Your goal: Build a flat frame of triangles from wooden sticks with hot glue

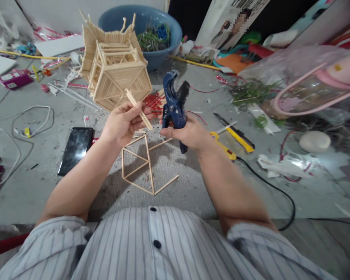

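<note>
Pinched in my left hand are a few thin wooden sticks, slanting across the fingers. My right hand grips the handles of a blue pipe cutter, its jaws pointing up and apart. Below both hands, a flat frame of glued sticks lies on the grey work surface. Behind my left hand stands a model built of wooden sticks, with a panelled polygonal face toward me. Red-tipped matchsticks are heaped between the model and the cutter.
A black phone lies at left. At right are a yellow utility knife, a yellow tool with a black cord and a clear pink-lidded bottle. A blue basin holding greenery stands behind. Cables and scraps are scattered around.
</note>
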{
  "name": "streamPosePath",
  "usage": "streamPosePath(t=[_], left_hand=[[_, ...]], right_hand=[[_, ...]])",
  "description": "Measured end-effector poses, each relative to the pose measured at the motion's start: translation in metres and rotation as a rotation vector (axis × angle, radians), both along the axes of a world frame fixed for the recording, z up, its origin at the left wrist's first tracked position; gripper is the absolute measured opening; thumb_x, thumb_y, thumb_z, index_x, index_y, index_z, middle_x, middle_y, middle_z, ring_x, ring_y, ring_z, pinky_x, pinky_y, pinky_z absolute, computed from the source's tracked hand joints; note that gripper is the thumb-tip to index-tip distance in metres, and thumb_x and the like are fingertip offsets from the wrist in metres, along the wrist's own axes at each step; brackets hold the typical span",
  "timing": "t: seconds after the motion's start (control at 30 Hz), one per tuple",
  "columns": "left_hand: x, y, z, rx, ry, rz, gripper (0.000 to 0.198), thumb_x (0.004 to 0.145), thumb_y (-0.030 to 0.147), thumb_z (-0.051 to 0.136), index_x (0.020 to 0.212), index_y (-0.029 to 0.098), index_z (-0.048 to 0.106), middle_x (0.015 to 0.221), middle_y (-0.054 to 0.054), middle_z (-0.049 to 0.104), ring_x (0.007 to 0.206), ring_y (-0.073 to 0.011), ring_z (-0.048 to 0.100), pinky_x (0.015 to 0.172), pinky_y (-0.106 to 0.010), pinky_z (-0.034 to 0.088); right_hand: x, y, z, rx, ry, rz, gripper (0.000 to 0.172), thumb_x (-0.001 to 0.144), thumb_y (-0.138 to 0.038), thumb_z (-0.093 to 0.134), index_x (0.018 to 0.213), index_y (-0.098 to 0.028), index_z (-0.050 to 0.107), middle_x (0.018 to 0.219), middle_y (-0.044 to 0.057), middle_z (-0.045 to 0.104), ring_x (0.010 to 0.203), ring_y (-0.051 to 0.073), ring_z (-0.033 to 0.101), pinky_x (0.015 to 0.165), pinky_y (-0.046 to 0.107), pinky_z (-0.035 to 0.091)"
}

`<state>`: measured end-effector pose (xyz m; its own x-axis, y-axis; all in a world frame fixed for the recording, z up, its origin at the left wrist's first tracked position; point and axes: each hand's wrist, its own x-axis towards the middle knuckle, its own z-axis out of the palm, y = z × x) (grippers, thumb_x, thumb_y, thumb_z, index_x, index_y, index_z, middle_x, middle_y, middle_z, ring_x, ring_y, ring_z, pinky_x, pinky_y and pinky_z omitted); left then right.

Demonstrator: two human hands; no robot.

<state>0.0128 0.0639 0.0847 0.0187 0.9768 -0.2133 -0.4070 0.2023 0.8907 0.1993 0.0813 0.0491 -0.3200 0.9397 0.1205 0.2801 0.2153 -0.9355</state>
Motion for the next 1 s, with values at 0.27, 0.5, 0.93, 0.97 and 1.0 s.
streamPosePath(t=[0.27, 0.5, 0.93, 0.97, 1.0], left_hand=[[0.007, -0.007, 0.001, 0.002, 0.021, 0.047, 0.019, 0.096, 0.015, 0.054, 0.078, 0.015, 0.057, 0.070, 0.002, 0.068, 0.065, -0.0079, 0.069, 0.064, -0.016, 0.056], [0.010, -0.010, 0.002, 0.034, -0.033, 0.059, 0.019, 0.095, 0.013, 0.055, 0.077, 0.014, 0.058, 0.069, 0.002, 0.068, 0.061, -0.0086, 0.069, 0.067, -0.020, 0.058], [0.007, -0.006, -0.001, 0.017, -0.078, 0.021, 0.025, 0.097, 0.011, 0.050, 0.074, 0.013, 0.059, 0.065, 0.001, 0.068, 0.058, -0.0084, 0.069, 0.052, -0.014, 0.053], [0.004, -0.005, -0.002, 0.030, -0.048, 0.004, 0.024, 0.096, 0.012, 0.051, 0.074, 0.013, 0.059, 0.065, 0.001, 0.067, 0.057, -0.0088, 0.069, 0.052, -0.015, 0.053], [0.000, -0.003, -0.003, 0.042, -0.005, -0.022, 0.022, 0.095, 0.012, 0.054, 0.074, 0.013, 0.060, 0.065, 0.001, 0.067, 0.057, -0.0093, 0.069, 0.054, -0.016, 0.054]], right_hand=[[-0.011, -0.007, -0.003, 0.186, 0.008, -0.057, 0.071, 0.054, -0.070, 0.081, 0.103, -0.023, 0.060, 0.106, 0.007, 0.068, 0.101, 0.026, 0.064, 0.095, 0.045, 0.050], [-0.013, -0.007, -0.008, 0.289, -0.020, -0.133, 0.061, 0.063, -0.064, 0.079, 0.103, -0.022, 0.060, 0.109, 0.008, 0.069, 0.100, 0.025, 0.065, 0.094, 0.045, 0.051], [-0.019, -0.011, -0.012, 0.345, 0.018, -0.125, 0.058, 0.068, -0.067, 0.073, 0.104, -0.024, 0.058, 0.109, 0.007, 0.071, 0.101, 0.027, 0.066, 0.093, 0.046, 0.052], [-0.017, -0.012, -0.009, 0.336, 0.004, -0.107, 0.059, 0.067, -0.066, 0.074, 0.104, -0.024, 0.058, 0.109, 0.008, 0.070, 0.102, 0.027, 0.066, 0.093, 0.046, 0.052], [-0.013, -0.011, -0.005, 0.324, -0.019, -0.098, 0.058, 0.066, -0.064, 0.075, 0.105, -0.023, 0.058, 0.109, 0.008, 0.070, 0.102, 0.027, 0.066, 0.093, 0.045, 0.052]])
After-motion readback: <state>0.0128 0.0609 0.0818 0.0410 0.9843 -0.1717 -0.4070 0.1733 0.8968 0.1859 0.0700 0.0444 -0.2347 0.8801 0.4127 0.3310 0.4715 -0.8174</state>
